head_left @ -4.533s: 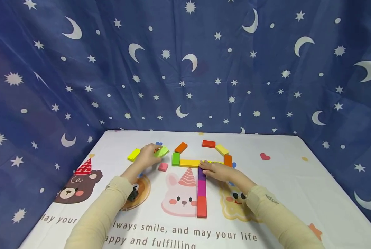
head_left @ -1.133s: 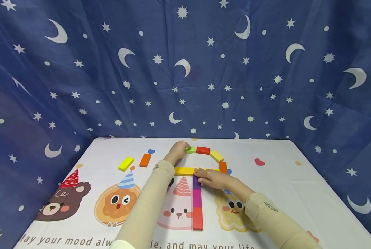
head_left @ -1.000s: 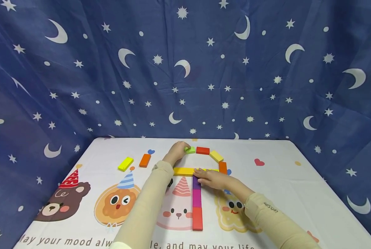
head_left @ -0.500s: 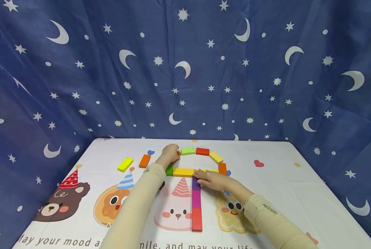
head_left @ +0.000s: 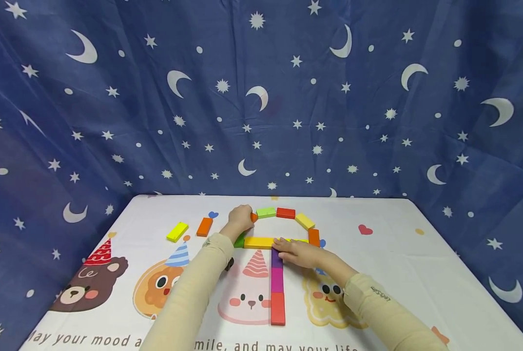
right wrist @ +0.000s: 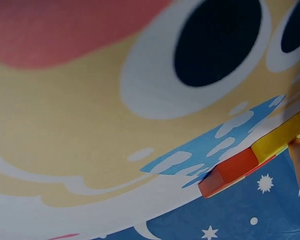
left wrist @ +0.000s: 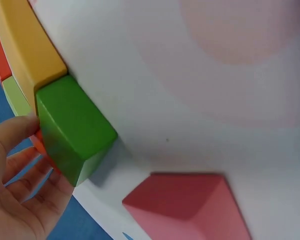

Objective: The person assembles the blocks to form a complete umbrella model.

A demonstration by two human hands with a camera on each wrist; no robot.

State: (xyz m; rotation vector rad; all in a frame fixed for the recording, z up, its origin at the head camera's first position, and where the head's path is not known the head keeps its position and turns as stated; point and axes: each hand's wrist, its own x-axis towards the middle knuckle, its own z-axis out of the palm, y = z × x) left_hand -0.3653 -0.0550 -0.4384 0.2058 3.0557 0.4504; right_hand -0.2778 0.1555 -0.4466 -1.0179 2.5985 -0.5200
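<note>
My left hand [head_left: 240, 218] pinches an orange block [head_left: 254, 217] at the left of a ring of coloured blocks. In the left wrist view, thumb and fingers reach it behind a green block [left wrist: 77, 117]. A lime green block [head_left: 266, 212], a red block [head_left: 285, 213], a pale yellow block [head_left: 305, 221] and another orange block [head_left: 314, 237] continue the curve. My right hand [head_left: 300, 252] rests, fingers extended, where the amber block [head_left: 259, 243] meets a yellow block [right wrist: 285, 131] and a purple block [head_left: 277, 257]. Magenta [head_left: 277, 280] and red blocks run below the purple one.
A bright yellow block [head_left: 177, 231] and a loose orange block [head_left: 204, 226] lie to the left. A pink block [left wrist: 182, 200] shows near the green one in the left wrist view. Printed cloth covers the table [head_left: 419, 292]; a starry blue curtain [head_left: 287, 97] hangs behind.
My left hand brought the lime green block from the left to beside the red one, let it go, then moved left to the orange block. The right hand stayed in place.
</note>
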